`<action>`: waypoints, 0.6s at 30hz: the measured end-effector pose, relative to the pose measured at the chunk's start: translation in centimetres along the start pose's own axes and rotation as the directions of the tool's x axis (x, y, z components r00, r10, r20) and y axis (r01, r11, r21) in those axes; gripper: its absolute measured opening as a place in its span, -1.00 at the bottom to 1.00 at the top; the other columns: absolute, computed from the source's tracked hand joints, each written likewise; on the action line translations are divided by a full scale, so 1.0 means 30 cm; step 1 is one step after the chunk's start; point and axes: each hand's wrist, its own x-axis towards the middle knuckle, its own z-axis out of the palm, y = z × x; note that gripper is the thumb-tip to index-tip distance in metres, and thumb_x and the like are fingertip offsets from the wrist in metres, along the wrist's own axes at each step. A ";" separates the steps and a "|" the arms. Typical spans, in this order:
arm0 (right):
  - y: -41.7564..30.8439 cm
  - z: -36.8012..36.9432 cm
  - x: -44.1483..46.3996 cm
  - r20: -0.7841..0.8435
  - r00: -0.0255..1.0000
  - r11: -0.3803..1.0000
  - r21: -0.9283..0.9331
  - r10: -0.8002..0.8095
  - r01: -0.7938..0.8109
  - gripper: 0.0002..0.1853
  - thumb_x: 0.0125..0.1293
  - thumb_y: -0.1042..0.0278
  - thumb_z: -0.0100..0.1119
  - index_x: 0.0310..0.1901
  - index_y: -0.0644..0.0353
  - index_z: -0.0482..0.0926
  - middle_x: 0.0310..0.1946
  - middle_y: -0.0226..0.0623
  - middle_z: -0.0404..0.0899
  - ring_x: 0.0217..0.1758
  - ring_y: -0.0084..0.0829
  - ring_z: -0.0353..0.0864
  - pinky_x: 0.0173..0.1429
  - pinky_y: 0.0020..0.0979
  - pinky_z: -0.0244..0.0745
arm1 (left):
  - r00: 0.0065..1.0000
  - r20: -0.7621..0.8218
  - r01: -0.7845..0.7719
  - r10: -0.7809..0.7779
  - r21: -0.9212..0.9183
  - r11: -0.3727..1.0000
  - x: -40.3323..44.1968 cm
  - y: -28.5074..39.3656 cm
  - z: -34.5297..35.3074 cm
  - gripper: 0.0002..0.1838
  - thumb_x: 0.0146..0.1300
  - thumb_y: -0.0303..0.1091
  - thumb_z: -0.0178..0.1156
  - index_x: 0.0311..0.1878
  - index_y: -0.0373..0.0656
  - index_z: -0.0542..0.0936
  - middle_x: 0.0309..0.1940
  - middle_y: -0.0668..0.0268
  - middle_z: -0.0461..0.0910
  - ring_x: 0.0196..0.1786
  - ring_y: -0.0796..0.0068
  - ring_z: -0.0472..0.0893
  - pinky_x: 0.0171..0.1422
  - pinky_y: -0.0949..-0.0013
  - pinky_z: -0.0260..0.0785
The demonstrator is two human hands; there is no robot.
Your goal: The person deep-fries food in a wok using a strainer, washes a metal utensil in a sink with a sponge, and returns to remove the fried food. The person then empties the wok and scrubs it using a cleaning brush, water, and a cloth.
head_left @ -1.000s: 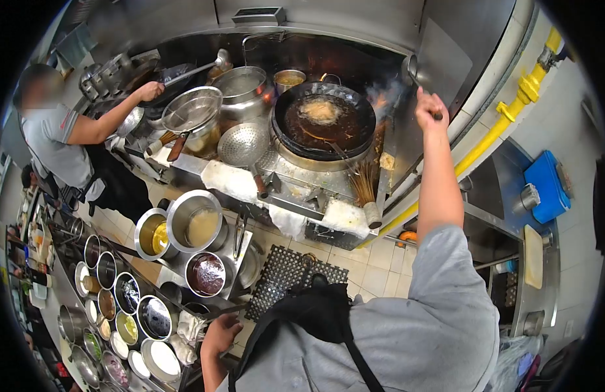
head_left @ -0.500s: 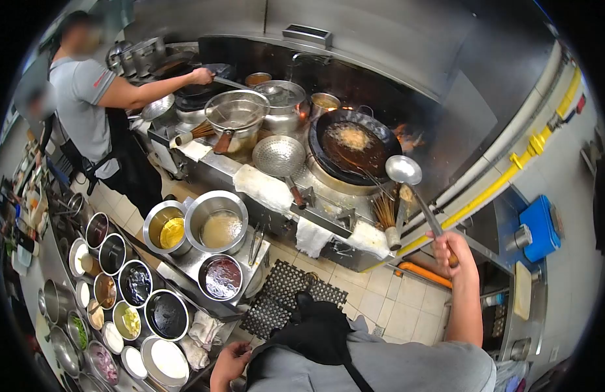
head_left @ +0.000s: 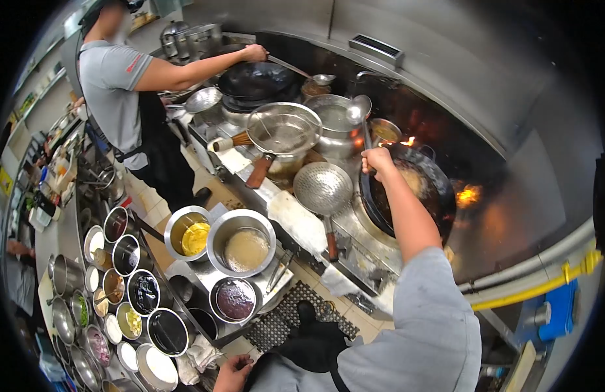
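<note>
My right hand (head_left: 379, 161) is closed around the handle of a metal ladle (head_left: 358, 110), arm stretched forward. The ladle's bowl is raised beside a lidded-looking metal pot (head_left: 333, 116) and a small metal container (head_left: 385, 131) of brownish liquid. Under my right forearm sits a black wok (head_left: 439, 196) of dark oil with something pale frying in it, partly hidden by the arm. Low in view, my left hand (head_left: 234, 374) hangs near my apron with its fingers curled, and no object shows in it. A crumpled cloth (head_left: 201, 355) lies beside it.
A co-worker (head_left: 116, 85) at left holds another ladle (head_left: 322, 79) over a second wok (head_left: 260, 85). Nearer are a perforated strainer (head_left: 323, 189), a wire strainer (head_left: 284, 127), pots of liquid (head_left: 242, 215) and several ingredient tubs (head_left: 168, 331). Flames (head_left: 469, 195) rise beside the wok.
My right hand has carried the ladle left and forward, from right of the wok to the pots behind it. The view has turned right. The co-worker's ladle is now over a container.
</note>
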 end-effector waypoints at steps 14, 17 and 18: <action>-0.114 0.047 0.261 0.547 0.783 0.466 0.633 0.296 -0.618 -0.75 0.22 0.53 -0.05 -0.58 0.13 0.19 -0.74 -0.49 0.28 -0.80 -0.68 0.29 -0.75 -0.68 0.27 | 0.999 -0.034 -0.006 0.005 -0.035 0.999 0.047 -0.004 0.069 -0.70 0.23 -0.35 0.16 -0.04 -0.34 0.55 -0.21 0.19 0.62 -0.12 0.46 0.53 0.02 0.40 0.34; -0.111 -0.020 0.145 0.568 0.785 0.487 0.627 0.248 -0.608 -0.75 0.16 0.56 0.01 -0.60 0.12 0.21 -0.75 -0.49 0.28 -0.81 -0.67 0.27 -0.76 -0.67 0.25 | 1.000 -0.005 -0.020 0.020 -0.044 0.999 0.019 -0.060 0.039 -0.71 0.23 -0.37 0.18 -0.04 -0.35 0.55 -0.21 0.23 0.62 -0.13 0.50 0.53 0.02 0.44 0.34; -0.119 -0.036 0.096 0.554 0.794 0.489 0.636 0.249 -0.597 -0.75 0.16 0.56 0.01 -0.60 0.12 0.21 -0.75 -0.49 0.28 -0.81 -0.67 0.27 -0.76 -0.67 0.25 | 1.000 0.007 -0.021 0.022 -0.045 0.999 0.003 -0.085 0.029 -0.71 0.23 -0.37 0.18 -0.04 -0.35 0.56 -0.21 0.25 0.62 -0.14 0.52 0.54 0.01 0.45 0.34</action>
